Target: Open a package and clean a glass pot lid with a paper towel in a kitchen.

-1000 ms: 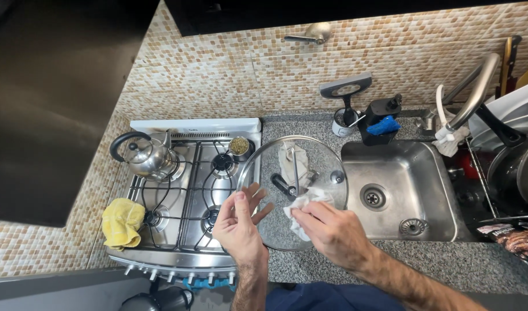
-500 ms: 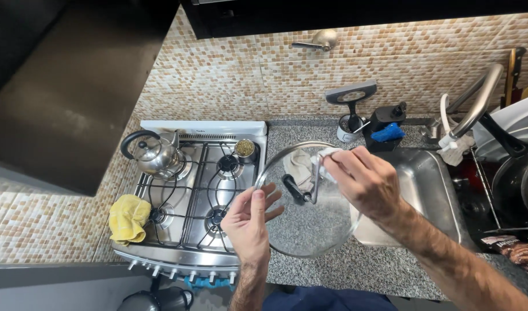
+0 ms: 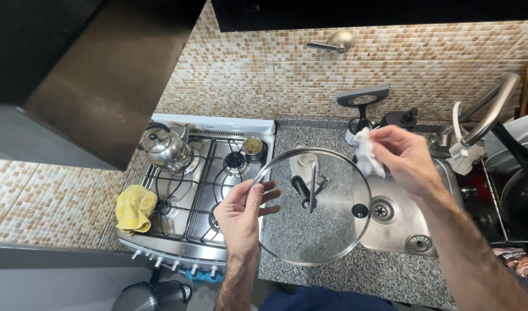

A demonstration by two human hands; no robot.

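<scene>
Overhead, the person's left hand (image 3: 240, 214) is holding a round clear glass lid with a thin steel rim (image 3: 327, 242) by its left edge, thumb over the glass and fingers curled narrowly against the rim, keeping it roughly level above the speckled grey granite counter (image 3: 362, 273) between the gas stove (image 3: 189, 196) and the steel sink (image 3: 402, 222). The right hand (image 3: 408, 158) is pinching a crumpled white cloth (image 3: 366, 152) between fingertips at the lid's upper right rim. A shiny metal kettle (image 3: 166, 147) and a rumpled yellow cloth (image 3: 133, 207) are sitting on the stove's black grates.
</scene>
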